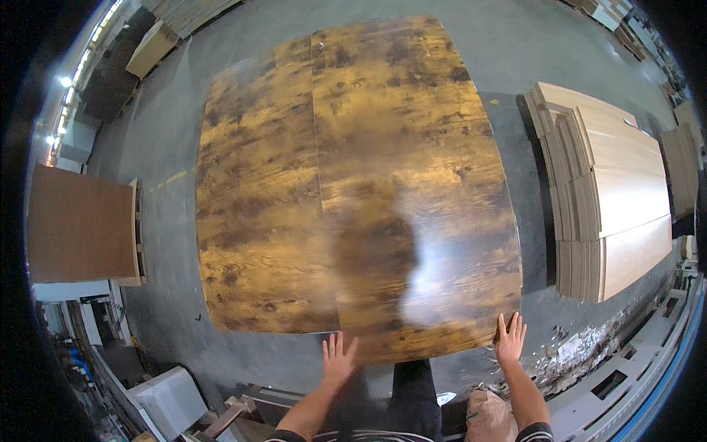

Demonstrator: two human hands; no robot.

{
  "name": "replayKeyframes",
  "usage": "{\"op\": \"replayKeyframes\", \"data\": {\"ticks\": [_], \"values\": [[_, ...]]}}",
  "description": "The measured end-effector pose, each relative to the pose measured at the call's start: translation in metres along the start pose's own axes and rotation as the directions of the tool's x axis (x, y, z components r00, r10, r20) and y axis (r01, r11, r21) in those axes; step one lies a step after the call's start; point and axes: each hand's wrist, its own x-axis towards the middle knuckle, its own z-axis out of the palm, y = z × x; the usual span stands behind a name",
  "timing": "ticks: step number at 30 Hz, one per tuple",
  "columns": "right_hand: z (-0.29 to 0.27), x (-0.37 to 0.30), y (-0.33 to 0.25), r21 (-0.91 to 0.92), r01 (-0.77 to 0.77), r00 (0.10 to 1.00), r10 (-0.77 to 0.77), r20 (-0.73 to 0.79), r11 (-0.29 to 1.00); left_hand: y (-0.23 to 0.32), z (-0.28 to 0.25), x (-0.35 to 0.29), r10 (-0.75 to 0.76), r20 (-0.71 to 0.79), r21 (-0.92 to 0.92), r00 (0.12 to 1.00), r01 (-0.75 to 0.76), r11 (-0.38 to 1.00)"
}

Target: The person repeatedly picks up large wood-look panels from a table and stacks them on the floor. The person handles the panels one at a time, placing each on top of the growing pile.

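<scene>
Two large glossy wood-grain panels in brown and dark tones lie side by side in front of me. The right panel (pixel 412 147) juts nearer to me than the left panel (pixel 258 199). My left hand (pixel 339 359) is at the right panel's near left corner, its fingers stretched out and apart. At the near right corner, my right hand (pixel 509 340) rests with extended fingers against the edge. Neither hand is wrapped round anything; whether a thumb reaches under the panel is hidden.
A stack of pale wood boards (pixel 626 177) stands on the floor to the right. On the left is a brown board stack (pixel 81 225) on a pallet. A long grey machine frame (pixel 626 390) runs along the lower right, beside a brown sack (pixel 489 416). A white box (pixel 169 401) sits lower left.
</scene>
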Motion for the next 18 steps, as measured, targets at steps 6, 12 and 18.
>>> {"op": "replayKeyframes", "data": {"ticks": [6,12,18], "values": [[-0.017,0.022,0.026,0.049,0.029,1.000,-0.030,0.007,0.998,0.012,-0.005,0.011,-0.035,-0.021,-0.011,0.999,0.035,0.999],[-0.028,0.055,0.045,0.276,0.020,0.998,-0.035,0.051,0.961,0.015,-0.008,0.033,0.017,-0.140,0.093,0.990,-0.004,0.996],[-0.017,0.076,0.049,0.163,0.070,0.997,-0.062,-0.053,0.984,0.010,-0.016,0.048,-0.007,-0.111,-0.073,0.994,-0.001,0.997]]}}
